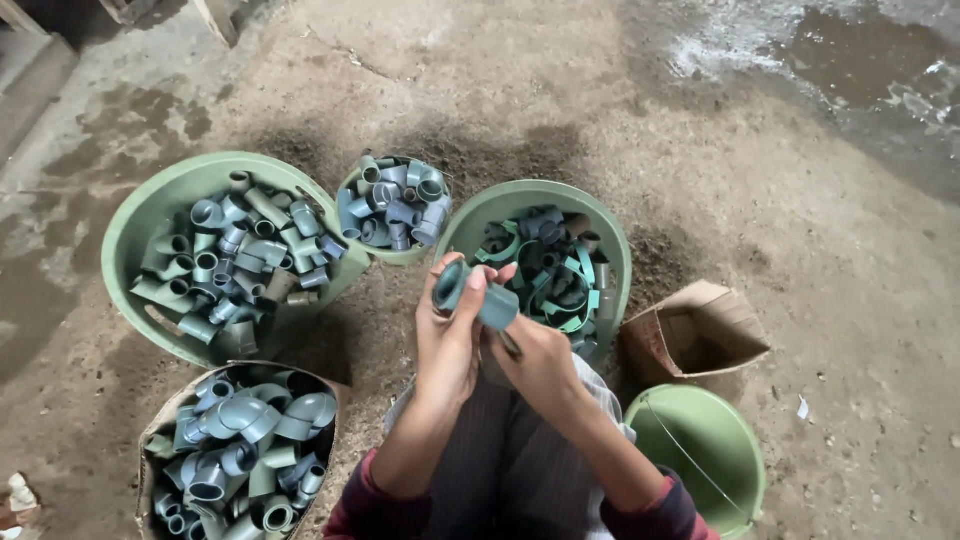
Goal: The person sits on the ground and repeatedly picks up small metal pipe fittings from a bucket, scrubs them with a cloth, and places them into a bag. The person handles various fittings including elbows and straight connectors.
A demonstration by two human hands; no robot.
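Fitting: grey-green plastic pipe fitting (478, 297) is held up over the lap, in front of the middle basin.
Left hand: left hand (447, 335) has its grip wrapped round the fitting, thumb laid across the body and fingers behind it; a firm hold as far as one can tell.
Right hand: right hand (535, 365) is curled tight just beneath the fitting, and a thin dark tool (510, 346) seems to poke out of its grip; what the tool is cannot be told.
Slip risk: the tool works close to the left thumb; if it skids off the smooth plastic it could likely nick the skin.
Drop risk: the fitting hangs over the gap between knees and middle basin (612, 240); a loosened hold would probably send it onto the dirt floor (760, 200).
Mixing risk: large basin (130, 225), small bucket (395, 255) and sack (160, 420) all hold similar fittings close together, so a careless toss may land in the wrong one.
Trimmings: green strips in the middle basin sit heaped near its rim and could spill.
Nearby: cardboard box (735, 330) and green bucket (700, 440) stand at the right.
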